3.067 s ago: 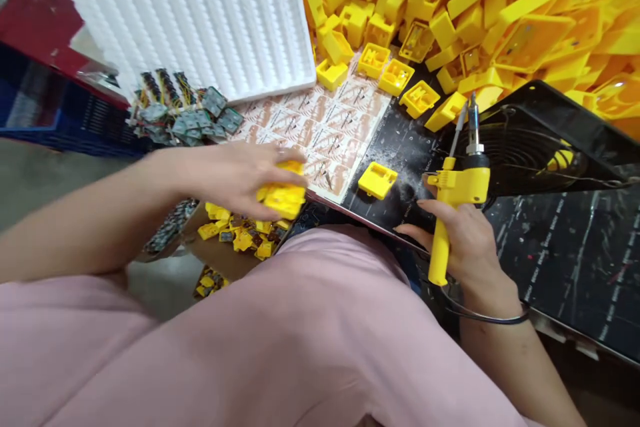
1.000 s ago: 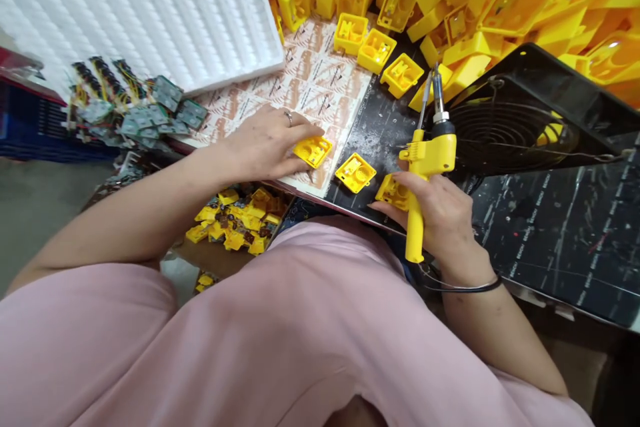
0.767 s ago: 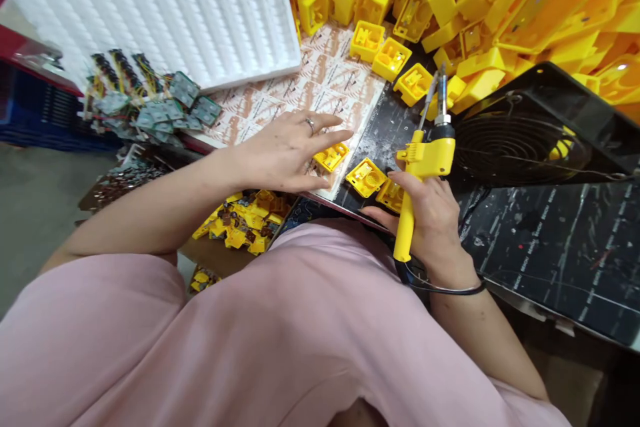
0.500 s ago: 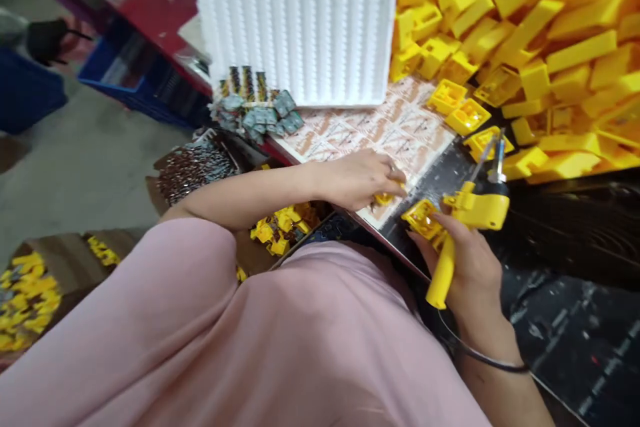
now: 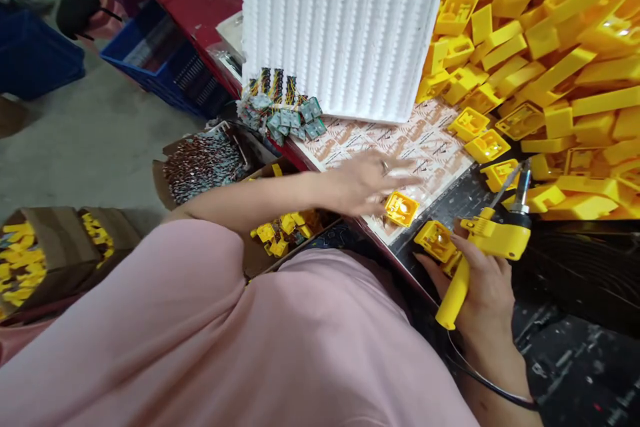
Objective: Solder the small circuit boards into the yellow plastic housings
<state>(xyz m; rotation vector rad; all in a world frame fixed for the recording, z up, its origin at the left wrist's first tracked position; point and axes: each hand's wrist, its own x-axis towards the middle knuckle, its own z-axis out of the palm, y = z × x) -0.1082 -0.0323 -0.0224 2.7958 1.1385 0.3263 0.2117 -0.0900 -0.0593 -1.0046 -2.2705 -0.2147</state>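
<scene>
My right hand is closed round a yellow soldering gun, its metal tip pointing up and away over the black mat. Its fingertips touch a small yellow plastic housing lying on that mat. My left hand hovers, blurred, with fingers stretched out over the printed label sheet, just left of another yellow housing that lies free on the sheet. A ring shows on one finger.
A big heap of yellow housings fills the right back. A white foam tray stands behind the sheet, with wired green circuit boards at its foot. Cardboard boxes of small parts and yellow pieces sit below the table edge, blue crates beyond.
My left hand has let go of the yellow housing and opened above the sheet. The view has swung left and down; my right hand keeps the soldering gun.
</scene>
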